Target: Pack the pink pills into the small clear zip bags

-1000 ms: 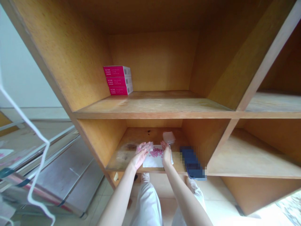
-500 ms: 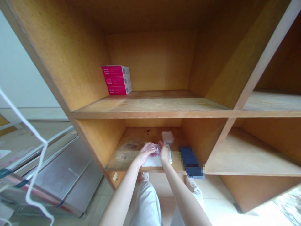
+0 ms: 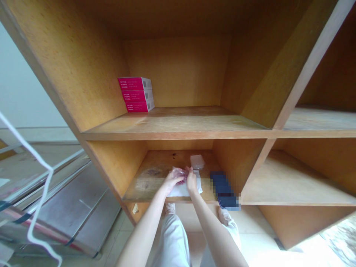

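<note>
Clear crumpled plastic bag (image 3: 178,175) with pink contents, lying crosswise between the hands, nearer the left one. Left hand (image 3: 172,181) curled around it, partly closed, holding. Right hand (image 3: 191,181) pinched at its right edge, hold unclear. Beneath: white paper sheet (image 3: 184,191) on lower wooden shelf (image 3: 150,187); small clear packet (image 3: 197,162) just behind.

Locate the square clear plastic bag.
In the head view, the square clear plastic bag lies on the lower wooden shelf, just beyond the right hand.

Boxes (image 3: 135,94) on upper shelf (image 3: 178,134), phone (image 3: 224,193) right of paper sheet (image 3: 182,191)
</note>
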A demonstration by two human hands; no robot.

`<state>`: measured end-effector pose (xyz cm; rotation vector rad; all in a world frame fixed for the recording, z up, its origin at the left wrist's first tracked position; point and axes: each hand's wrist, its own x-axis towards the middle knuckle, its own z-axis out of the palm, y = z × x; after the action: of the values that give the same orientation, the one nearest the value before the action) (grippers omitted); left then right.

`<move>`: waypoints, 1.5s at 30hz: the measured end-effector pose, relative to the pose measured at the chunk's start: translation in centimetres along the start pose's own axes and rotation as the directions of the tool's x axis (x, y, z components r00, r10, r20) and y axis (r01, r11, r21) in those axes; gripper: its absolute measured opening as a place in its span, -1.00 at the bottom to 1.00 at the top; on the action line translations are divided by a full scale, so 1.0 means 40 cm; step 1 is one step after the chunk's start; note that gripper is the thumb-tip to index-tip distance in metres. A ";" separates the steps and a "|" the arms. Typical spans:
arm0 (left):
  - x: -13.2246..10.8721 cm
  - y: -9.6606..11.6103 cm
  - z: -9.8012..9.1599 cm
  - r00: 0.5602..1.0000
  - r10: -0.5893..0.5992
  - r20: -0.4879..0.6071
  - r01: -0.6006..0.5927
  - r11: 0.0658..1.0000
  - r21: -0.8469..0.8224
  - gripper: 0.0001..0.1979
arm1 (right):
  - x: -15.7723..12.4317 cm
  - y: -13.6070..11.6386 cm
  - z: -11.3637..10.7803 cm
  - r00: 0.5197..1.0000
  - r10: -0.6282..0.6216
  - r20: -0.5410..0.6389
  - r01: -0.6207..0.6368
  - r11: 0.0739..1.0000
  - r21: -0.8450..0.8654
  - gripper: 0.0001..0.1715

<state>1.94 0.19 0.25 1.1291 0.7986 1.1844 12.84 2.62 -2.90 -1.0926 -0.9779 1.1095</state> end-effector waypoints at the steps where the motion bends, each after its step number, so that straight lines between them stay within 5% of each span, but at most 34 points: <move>1: 0.000 0.003 0.003 1.000 0.003 0.010 -0.003 1.000 0.025 -0.70 | 0.000 0.000 0.000 1.000 0.000 0.003 0.000 1.000 -0.002 -0.37; 8: 0.008 0.011 0.028 0.998 0.051 0.022 -0.053 0.993 0.101 -0.69 | 0.000 -0.004 0.001 0.999 0.034 0.016 -0.035 0.998 0.060 -0.34; 16: 0.021 -0.026 0.024 0.994 0.107 0.028 -0.110 0.985 0.132 -0.39 | 0.011 0.015 -0.004 0.999 0.039 -0.024 -0.038 0.998 0.052 -0.38; 28: 0.038 -0.040 0.013 0.984 0.175 0.031 -0.178 0.960 0.218 -0.45 | 0.009 0.007 -0.006 0.999 0.027 -0.031 -0.025 0.997 0.071 -0.42; 36: 0.039 -0.019 0.032 0.979 0.187 0.075 -0.199 0.839 0.507 -0.38 | -0.002 -0.019 -0.004 1.000 -0.006 0.005 0.006 0.997 0.083 -0.40; 45: 0.048 0.005 0.040 0.978 0.177 0.113 -0.209 0.773 0.600 -0.39 | -0.008 -0.028 -0.008 0.999 -0.033 0.012 0.033 0.999 0.010 -0.38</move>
<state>3.81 1.68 1.04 1.8070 1.0887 1.0820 13.29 2.15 -1.89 -1.0594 -0.9961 1.0945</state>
